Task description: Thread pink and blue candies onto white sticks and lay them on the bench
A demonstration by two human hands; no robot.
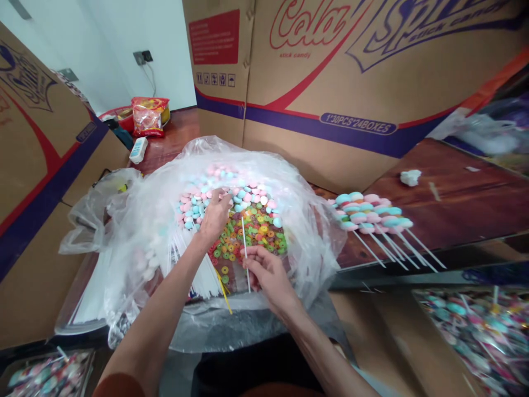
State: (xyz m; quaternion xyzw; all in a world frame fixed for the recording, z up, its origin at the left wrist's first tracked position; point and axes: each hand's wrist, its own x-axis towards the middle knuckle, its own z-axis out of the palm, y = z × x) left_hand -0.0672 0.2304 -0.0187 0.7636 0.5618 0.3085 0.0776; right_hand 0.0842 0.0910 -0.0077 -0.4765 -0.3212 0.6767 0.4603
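Observation:
My right hand [268,271] is closed around a thin white stick [244,237], which stands nearly upright between thumb and fingers. At the pile of pink, blue and white round candies [192,208], my left hand [217,212] reaches in with bent fingers drawn together; what they hold, if anything, is hidden. Between the hands lie small ring-shaped candies [260,227] in green, yellow, orange and red. A bundle of white sticks [202,275] rests below my left wrist, with a yellow strip [223,292] beside it. Everything sits on a clear plastic sheet [306,231].
Finished-looking candy stacks on sticks [367,212] lie at the right on the brown table [446,193]. A large cardboard box [297,138] stands behind, another box [37,165] at left. Wrapped candies [479,325] fill a container at lower right. A red packet [149,117] sits far back.

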